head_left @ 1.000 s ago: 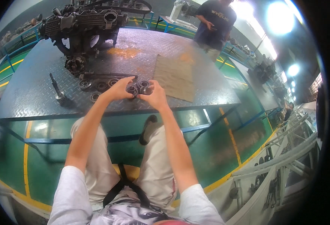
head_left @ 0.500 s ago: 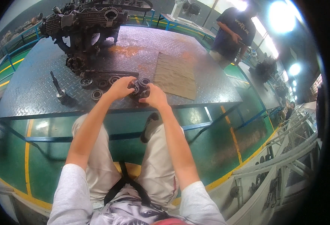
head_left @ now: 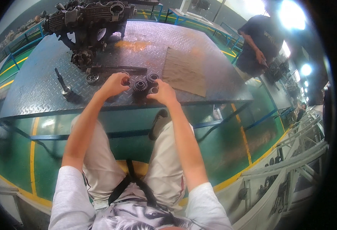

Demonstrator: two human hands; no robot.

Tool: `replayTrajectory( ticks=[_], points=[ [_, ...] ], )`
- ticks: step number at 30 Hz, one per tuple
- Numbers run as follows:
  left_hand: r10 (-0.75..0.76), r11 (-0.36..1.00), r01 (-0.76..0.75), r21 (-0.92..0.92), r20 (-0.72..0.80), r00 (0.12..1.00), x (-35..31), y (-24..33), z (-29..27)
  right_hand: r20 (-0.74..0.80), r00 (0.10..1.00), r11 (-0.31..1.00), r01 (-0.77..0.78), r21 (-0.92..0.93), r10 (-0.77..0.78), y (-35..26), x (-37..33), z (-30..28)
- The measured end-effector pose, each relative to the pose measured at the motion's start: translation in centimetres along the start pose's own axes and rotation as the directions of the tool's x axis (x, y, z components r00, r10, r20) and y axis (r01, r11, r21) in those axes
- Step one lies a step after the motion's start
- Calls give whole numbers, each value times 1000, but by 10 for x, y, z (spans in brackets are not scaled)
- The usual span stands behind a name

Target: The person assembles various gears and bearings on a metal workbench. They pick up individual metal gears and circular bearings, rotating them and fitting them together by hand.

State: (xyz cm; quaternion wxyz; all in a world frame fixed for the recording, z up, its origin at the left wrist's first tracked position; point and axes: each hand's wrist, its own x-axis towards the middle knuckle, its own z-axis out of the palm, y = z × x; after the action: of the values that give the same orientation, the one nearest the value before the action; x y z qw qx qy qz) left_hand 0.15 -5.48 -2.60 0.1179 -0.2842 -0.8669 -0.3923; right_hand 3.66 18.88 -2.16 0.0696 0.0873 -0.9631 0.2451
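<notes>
My left hand (head_left: 116,85) is at the table's front, its fingers curled around a dark round part that looks like a gear (head_left: 126,82), mostly hidden by the hand. My right hand (head_left: 164,93) has thumb and fingers around a small metal gear (head_left: 153,91) lying on the table. Between the hands sits a toothed gear (head_left: 140,85), and another gear (head_left: 152,78) touches it just behind, near my right fingertips. Beyond my left hand, a long dark shaft (head_left: 118,69) lies crosswise. A ring-shaped gear (head_left: 92,78) rests at its left end.
A large engine block (head_left: 88,27) stands at the back left of the diamond-plate table (head_left: 34,92). A gear with an upright shaft (head_left: 66,90) is at the left. A brown cloth (head_left: 184,73) lies to the right. Another person (head_left: 258,46) stands beyond the right corner.
My left hand has moved left, away from the middle gear, which now shows fully. My right hand stays by the right-hand gears. The view has shifted slightly, and the other person appears farther right.
</notes>
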Motion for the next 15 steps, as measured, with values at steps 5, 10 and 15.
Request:
replayTrajectory(
  ticks=[5, 10, 15],
  points=[
    [-31, 999, 27, -40, -94, 995, 5, -4, -1, 9, 1000, 1000, 6, -7, -6, -4, 3, 4],
    [-36, 999, 35, 36, 30, 999, 9, -12, 4, -140, 990, 997, -19, 81, 30, -1, 6, 1],
    [68, 983, -99, 153, 198, 978, 12, -14, 22, -117, 982, 934, -99, 345, 147, 8, 0, -14]
  ],
)
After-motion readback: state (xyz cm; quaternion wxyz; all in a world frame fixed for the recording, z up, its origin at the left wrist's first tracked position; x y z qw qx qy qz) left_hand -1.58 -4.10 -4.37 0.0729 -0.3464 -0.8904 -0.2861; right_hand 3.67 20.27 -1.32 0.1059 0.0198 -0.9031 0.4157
